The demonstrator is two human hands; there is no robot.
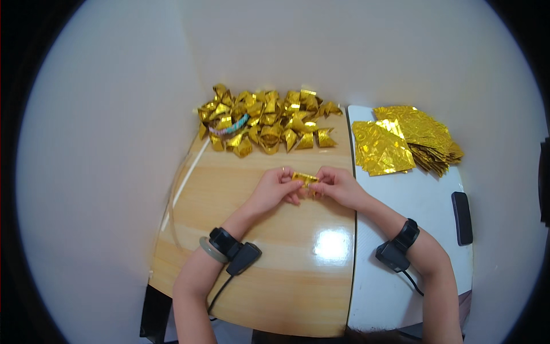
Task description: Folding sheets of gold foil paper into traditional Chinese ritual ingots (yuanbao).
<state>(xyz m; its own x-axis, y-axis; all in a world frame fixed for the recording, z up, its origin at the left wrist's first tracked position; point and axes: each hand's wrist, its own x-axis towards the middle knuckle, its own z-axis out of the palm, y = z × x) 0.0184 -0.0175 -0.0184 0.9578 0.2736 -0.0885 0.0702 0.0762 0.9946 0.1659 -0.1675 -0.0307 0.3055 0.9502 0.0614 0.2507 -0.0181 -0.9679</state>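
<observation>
Your left hand [274, 187], right hand [344, 188] both pinch foil [306, 178]; uneven thumb pressure could tear it, loose grip drop it.

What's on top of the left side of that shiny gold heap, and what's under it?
A curved pink-and-turquoise band lies on the heap of folded gold pieces. The wood-patterned tabletop shows in front, but whatever is right under the heap is covered.

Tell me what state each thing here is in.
Gold foil piece, folded
Left hand, fingers closed on it
Right hand, fingers closed on it
Folded gold pieces, heaped
Gold sheets, stacked unevenly
Pink-and-teal strand, resting on the heap
Dark slab, lying flat
Wrist devices, strapped on
</observation>
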